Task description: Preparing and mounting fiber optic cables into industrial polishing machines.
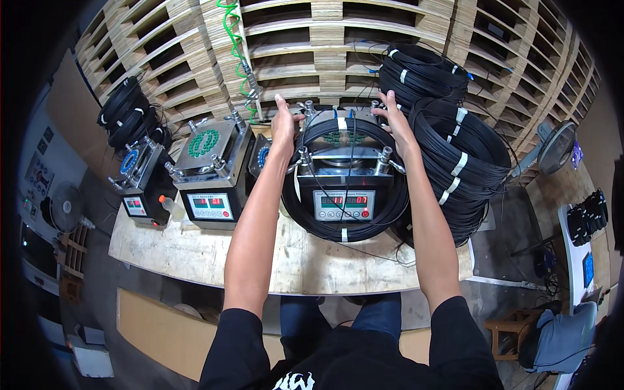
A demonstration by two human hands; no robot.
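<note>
A polishing machine [344, 188] with a metal top, upright corner posts and a lit red display stands in front of me. A coil of black cable [344, 232], tied with white bands, loops around it, its lower part in front of the housing. My left hand [284, 127] is by the far left corner post, fingers apart, thumb toward the post. At the far right post, my right hand [395, 123] also has its fingers spread. Some fingers of both hands are hidden. Green pieces [335, 138] show on the machine's top behind the coil's upper arc.
Two similar machines [208, 175] [135, 172] stand to the left on the wooden bench [312, 270], with a small bottle [170, 207] between them. Stacked cable coils [458, 156] are close on the right. Wooden pallets [325, 45] rise behind; a green spiral hose [233, 39] hangs there.
</note>
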